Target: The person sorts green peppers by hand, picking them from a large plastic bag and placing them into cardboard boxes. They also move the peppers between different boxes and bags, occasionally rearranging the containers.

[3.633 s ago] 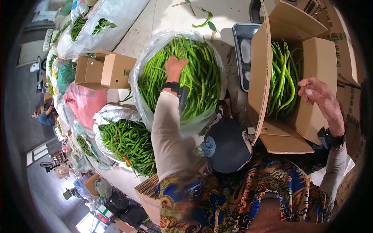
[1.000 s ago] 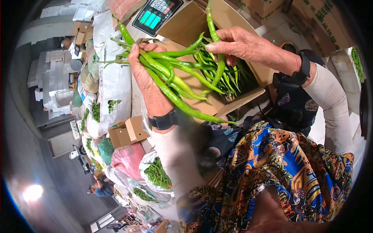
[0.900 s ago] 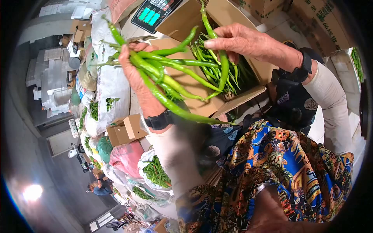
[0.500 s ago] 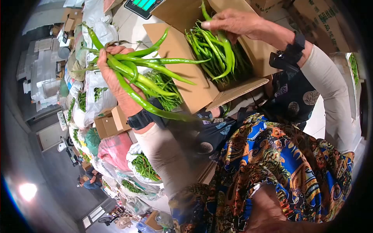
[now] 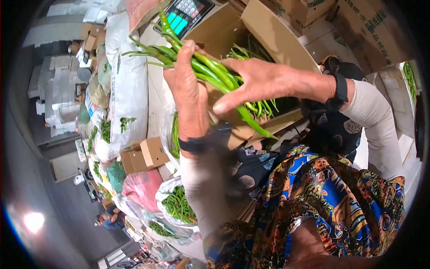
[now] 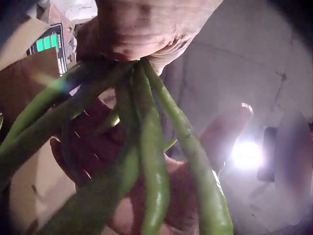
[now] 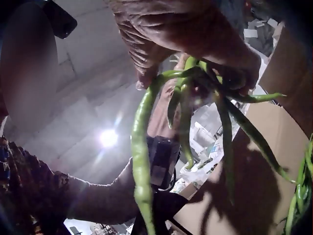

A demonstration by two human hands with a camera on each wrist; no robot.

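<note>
A bunch of long green chili peppers [image 5: 215, 74] is gripped in my left hand [image 5: 187, 89], stems sticking out to the left and tips pointing right. My right hand [image 5: 268, 80] is up against the bunch, its thumb spread apart and its other fingers partly hidden behind the peppers. In the left wrist view the right palm [image 6: 178, 188] shows behind the hanging peppers [image 6: 154, 166]. The right wrist view has a long curved pepper [image 7: 142, 147] dangling below that hand. Beneath both hands stands a cardboard box [image 5: 277, 31] with more green peppers [image 5: 264, 108] inside.
A scale with a lit display [image 5: 192, 11] is beyond the box. To the left lie a white sack [image 5: 131, 85], a small cardboard box [image 5: 154, 152], a pink bag [image 5: 141, 190] and an opened sack of peppers [image 5: 179, 206]. Printed cartons [image 5: 367, 31] stand at the right.
Half a second ago my right hand pinched a single pepper over the box; now it is at the bunch with its thumb spread. My left hand has moved right, bringing the bunch closer to it.
</note>
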